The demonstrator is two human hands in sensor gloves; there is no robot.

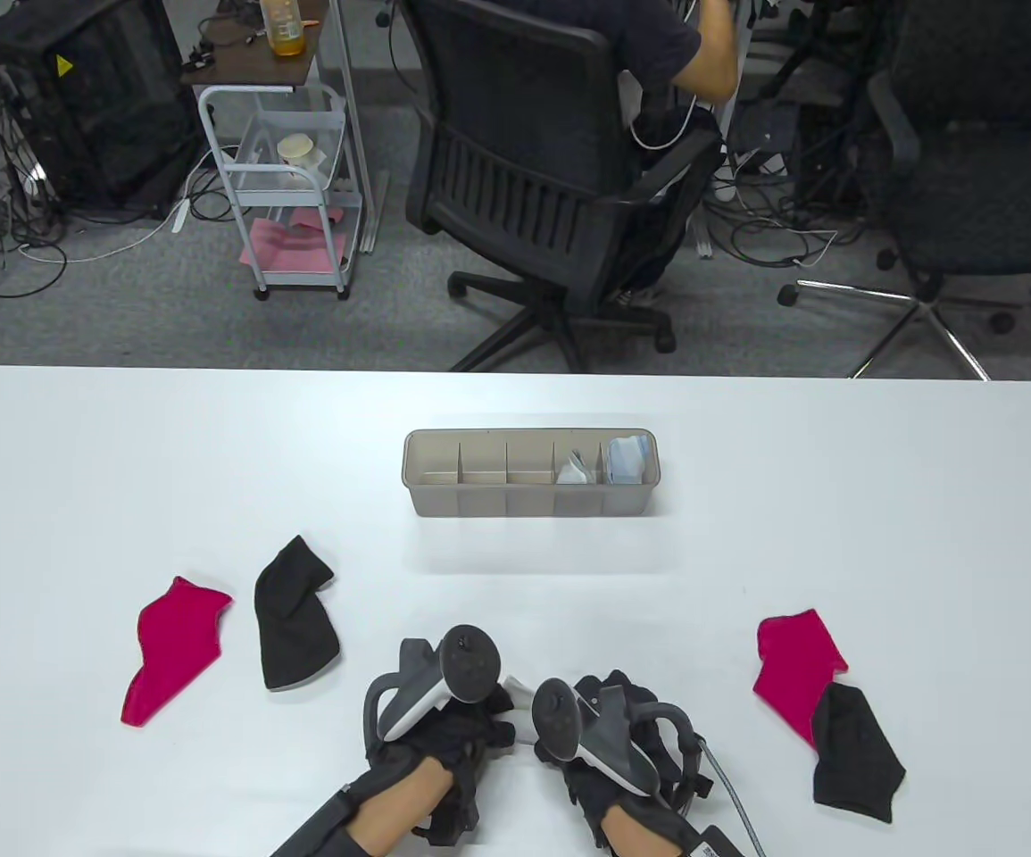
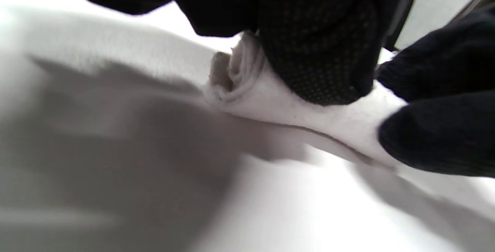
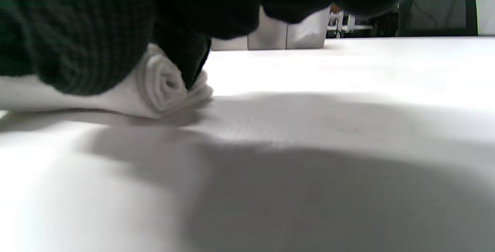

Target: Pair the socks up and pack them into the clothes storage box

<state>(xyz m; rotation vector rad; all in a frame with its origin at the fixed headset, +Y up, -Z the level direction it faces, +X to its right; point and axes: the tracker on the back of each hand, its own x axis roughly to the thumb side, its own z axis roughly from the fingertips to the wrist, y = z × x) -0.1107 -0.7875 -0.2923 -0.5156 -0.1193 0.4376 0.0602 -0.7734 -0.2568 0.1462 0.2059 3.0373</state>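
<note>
White table (image 1: 78, 464), office chairs beyond far edge. Left hand (image 1: 444, 741) and right hand (image 1: 604, 741) side by side at near edge, fingers curled on white sock roll (image 3: 162, 85). Box (image 1: 530, 509) at centre; two right compartments filled. Red sock (image 1: 171, 647), black sock (image 1: 294, 616) near-left; second red/black pair overlapping near-right.

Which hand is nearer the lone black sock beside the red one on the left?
Left. The left hand sits just right of that black sock; the right hand is farther off, beyond the left. Both press the rolled white sock.
</note>
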